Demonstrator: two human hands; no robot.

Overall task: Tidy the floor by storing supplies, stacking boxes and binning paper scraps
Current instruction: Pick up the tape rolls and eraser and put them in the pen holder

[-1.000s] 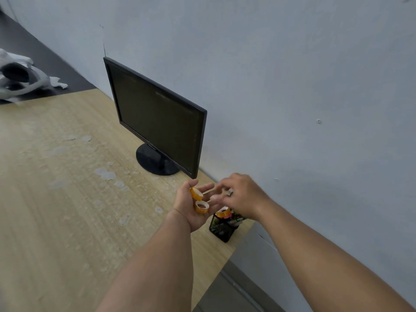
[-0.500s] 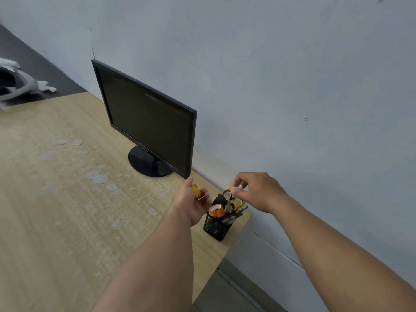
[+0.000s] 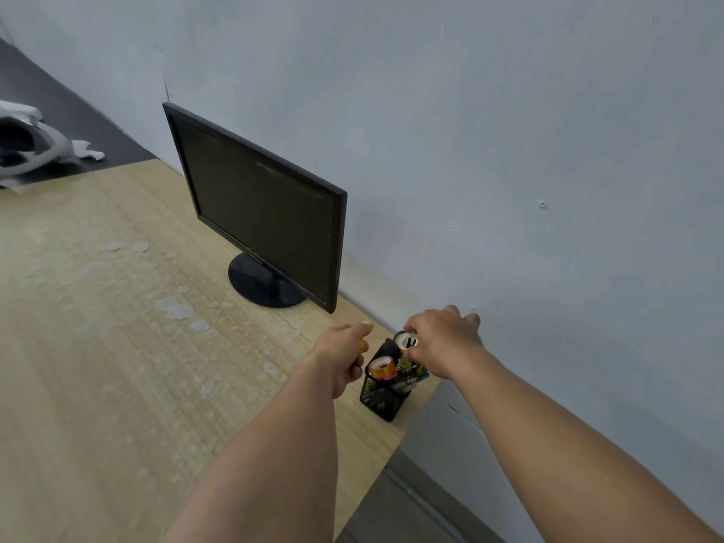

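A black mesh pen holder stands at the desk's right corner, stuffed with pens and an orange tape roll lying on top. My right hand is over the holder's far side, fingers closed on a white tape roll at its rim. My left hand hovers just left of the holder, curled around a small orange tape roll that peeks out by the thumb.
A black monitor on a round base stands near the wall behind my hands. The wooden desk ends just right of the holder, with grey floor below. A white object lies on a dark surface far left.
My right hand took a tape roll from my left palm and moved it down onto the pen holder. My left hand closed around the remaining orange roll.
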